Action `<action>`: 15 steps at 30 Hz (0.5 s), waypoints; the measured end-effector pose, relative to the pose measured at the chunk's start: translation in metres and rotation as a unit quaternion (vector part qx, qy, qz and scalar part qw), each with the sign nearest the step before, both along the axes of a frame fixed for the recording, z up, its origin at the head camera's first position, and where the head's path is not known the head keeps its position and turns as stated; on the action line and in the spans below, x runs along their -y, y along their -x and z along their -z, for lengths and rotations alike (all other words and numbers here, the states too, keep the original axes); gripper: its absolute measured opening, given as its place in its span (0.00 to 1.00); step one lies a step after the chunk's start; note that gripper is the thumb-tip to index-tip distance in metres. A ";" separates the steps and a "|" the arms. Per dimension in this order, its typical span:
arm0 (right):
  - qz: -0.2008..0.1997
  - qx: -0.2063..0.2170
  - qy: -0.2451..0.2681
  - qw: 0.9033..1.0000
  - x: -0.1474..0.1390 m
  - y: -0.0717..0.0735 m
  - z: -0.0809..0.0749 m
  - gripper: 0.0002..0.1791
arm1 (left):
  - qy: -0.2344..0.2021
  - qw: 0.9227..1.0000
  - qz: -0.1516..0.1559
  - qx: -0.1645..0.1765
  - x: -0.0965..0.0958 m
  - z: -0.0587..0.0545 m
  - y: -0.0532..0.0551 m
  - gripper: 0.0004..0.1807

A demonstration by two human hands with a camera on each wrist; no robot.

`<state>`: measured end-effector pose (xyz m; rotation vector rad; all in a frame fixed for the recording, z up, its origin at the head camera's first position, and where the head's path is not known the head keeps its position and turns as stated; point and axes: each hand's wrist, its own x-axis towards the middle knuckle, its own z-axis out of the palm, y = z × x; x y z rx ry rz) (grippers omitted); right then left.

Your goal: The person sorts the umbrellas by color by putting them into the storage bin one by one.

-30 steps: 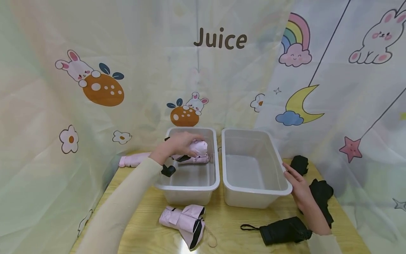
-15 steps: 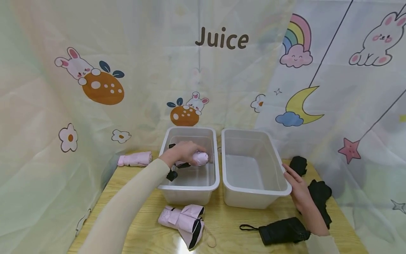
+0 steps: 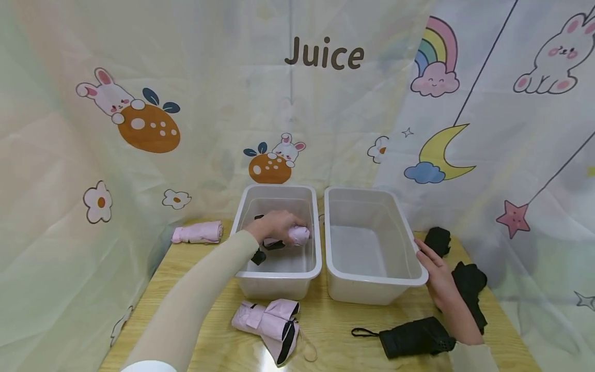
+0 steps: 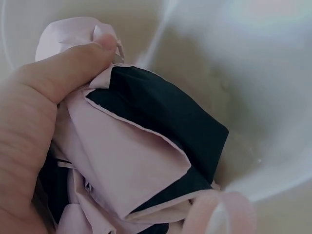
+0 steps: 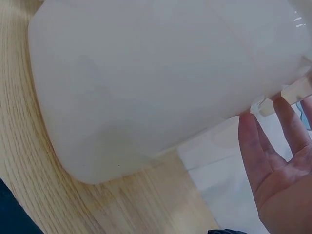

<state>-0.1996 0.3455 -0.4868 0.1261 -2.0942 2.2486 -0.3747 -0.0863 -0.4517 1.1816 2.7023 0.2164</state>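
Pink, black-lined fabric bundle [image 3: 301,235], head view: inside left white plastic bin [image 3: 279,285], room toward front rim; left hand [image 3: 279,226] grip curled round it. Left wrist: thumb over pink cloth. Right wrist: right hand [image 5: 286,178] fingers near-straight, tips at right white plastic bin's edge [image 5: 146,87].

Curtain [image 3: 209,77]: soft, even light, its lettering crisp in the head view
Table [image 3: 214,330]: a white patch of glare at the near edge
Black umbrella [image 3: 416,338]: so dark that its folds nearly merge
Left bin [image 4: 278,107]: hazy in the left wrist view, shaded behind the umbrella, pale glow at upper right
Left hand [image 4: 53,97]: dimly lit, a fingertip [image 4: 200,209] smeared at the lower edge
Right bin [image 5: 146,73]: washed-out, soft grey, small glints at upper right
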 end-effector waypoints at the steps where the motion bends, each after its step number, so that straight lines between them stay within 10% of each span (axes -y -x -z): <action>1: -0.002 -0.001 0.000 1.000 0.000 0.001 0.000 0.28 | 0.002 1.000 0.001 0.000 -0.001 0.001 0.002 0.31; 15: -0.010 -0.005 0.002 1.000 -0.002 0.001 0.002 0.28 | -0.003 1.000 0.002 0.015 -0.004 0.024 0.020 0.30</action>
